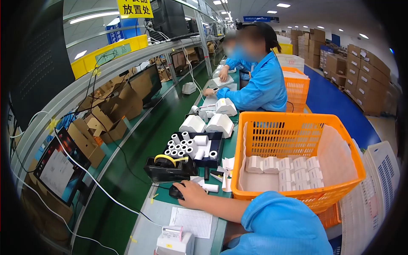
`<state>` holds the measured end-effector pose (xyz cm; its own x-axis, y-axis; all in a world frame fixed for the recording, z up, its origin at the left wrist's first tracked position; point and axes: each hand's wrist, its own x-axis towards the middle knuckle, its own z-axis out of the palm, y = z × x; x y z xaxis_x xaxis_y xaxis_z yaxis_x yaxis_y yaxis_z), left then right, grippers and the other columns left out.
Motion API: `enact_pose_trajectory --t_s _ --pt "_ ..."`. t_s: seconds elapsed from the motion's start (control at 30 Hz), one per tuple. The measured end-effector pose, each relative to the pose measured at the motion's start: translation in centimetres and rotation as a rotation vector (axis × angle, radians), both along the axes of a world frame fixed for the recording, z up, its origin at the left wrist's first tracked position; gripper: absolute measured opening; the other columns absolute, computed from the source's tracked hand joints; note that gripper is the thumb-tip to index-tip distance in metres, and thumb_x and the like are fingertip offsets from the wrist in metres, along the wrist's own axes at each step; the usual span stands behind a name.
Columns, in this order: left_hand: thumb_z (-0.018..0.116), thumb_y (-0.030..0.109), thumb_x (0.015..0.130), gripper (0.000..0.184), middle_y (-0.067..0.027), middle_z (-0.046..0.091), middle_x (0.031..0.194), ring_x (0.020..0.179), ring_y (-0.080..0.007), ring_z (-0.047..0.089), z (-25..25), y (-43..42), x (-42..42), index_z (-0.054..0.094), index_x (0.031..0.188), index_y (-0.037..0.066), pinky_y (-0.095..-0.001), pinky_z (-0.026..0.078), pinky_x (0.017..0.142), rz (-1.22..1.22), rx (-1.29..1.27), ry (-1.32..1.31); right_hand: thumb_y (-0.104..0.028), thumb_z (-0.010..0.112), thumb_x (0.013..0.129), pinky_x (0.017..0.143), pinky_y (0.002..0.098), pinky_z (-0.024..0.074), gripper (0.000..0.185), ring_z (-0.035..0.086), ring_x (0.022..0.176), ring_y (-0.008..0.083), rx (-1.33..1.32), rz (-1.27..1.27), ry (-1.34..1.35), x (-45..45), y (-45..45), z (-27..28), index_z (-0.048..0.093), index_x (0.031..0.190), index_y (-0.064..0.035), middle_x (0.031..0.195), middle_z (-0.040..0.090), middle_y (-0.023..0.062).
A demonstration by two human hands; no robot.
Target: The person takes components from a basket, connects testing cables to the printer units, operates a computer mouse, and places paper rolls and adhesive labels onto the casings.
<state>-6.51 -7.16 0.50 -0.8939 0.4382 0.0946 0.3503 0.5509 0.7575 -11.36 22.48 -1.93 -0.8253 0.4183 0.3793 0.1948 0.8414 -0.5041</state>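
My right hand (192, 195) reaches in from the lower right, its fingers curled over a black computer mouse (176, 192) on the bench. Just beyond it stands a black tape dispenser (170, 166) with a yellow-rimmed roll. Beside my wrist lies a small white roll (210, 187). A printed sheet (191, 222) lies below my hand, near a white label printer (175, 244) at the bottom edge. Further up, a dark tray (217, 146) holds several white rolls. My left hand does not show.
An orange crate (297, 196) with white boxes (299, 174) stands right of the bench. White devices (221, 124) sit beyond the tray. A co-worker in blue (265, 87) works further up. At left are a monitor (63, 163), cables and the green conveyor (110, 204).
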Motion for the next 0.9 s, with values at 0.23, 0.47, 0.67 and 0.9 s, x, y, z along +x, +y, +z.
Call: enact_pose_trajectory --t_s 0.23,0.47,0.67,0.9 --pt "0.084 0.017 0.055 0.117 -0.0310 0.034 0.134 0.127 -0.0421 0.036 0.9 0.4 0.3 0.008 0.141 -0.006 -0.0443 0.029 0.108 0.013 0.024 -0.068 -0.021 0.068 0.072 0.087 0.0444 0.0456 0.062 0.054 0.103 0.0361 -0.018 0.006 -0.024 0.2 0.0 0.4 0.047 0.128 -0.0062 0.116 0.052 0.0211" --pt "0.083 0.017 0.055 0.117 -0.0310 0.032 0.136 0.127 -0.0413 0.035 0.2 0.2 -0.1 0.008 0.141 -0.006 -0.0442 0.028 0.108 -0.008 0.024 -0.009 -0.020 0.068 0.071 0.087 0.0450 0.0456 0.061 0.054 0.102 0.0372 -0.005 0.002 -0.001 0.2 0.0 0.4 0.048 0.127 -0.0058 0.116 0.052 0.0220" --pt "0.083 0.017 0.055 0.116 -0.0314 0.032 0.135 0.127 -0.0426 0.035 -0.2 0.1 -0.1 0.008 0.141 -0.006 -0.0454 0.028 0.108 -0.021 0.018 0.026 -0.020 0.071 0.069 0.085 0.0452 0.0458 0.065 0.053 0.102 0.0358 0.007 -0.001 0.026 0.0 0.0 -0.1 0.046 0.128 -0.0060 0.112 0.052 0.0218" --pt "0.085 0.016 0.054 0.118 -0.0311 0.032 0.135 0.126 -0.0420 0.035 0.4 0.2 -0.1 0.009 0.141 -0.006 -0.0452 0.029 0.107 0.000 0.016 -0.029 -0.020 0.070 0.070 0.087 0.0453 0.0450 0.066 0.052 0.104 0.0361 0.001 0.001 0.014 -0.2 0.0 -0.2 0.045 0.129 -0.0061 0.113 0.052 0.0219"
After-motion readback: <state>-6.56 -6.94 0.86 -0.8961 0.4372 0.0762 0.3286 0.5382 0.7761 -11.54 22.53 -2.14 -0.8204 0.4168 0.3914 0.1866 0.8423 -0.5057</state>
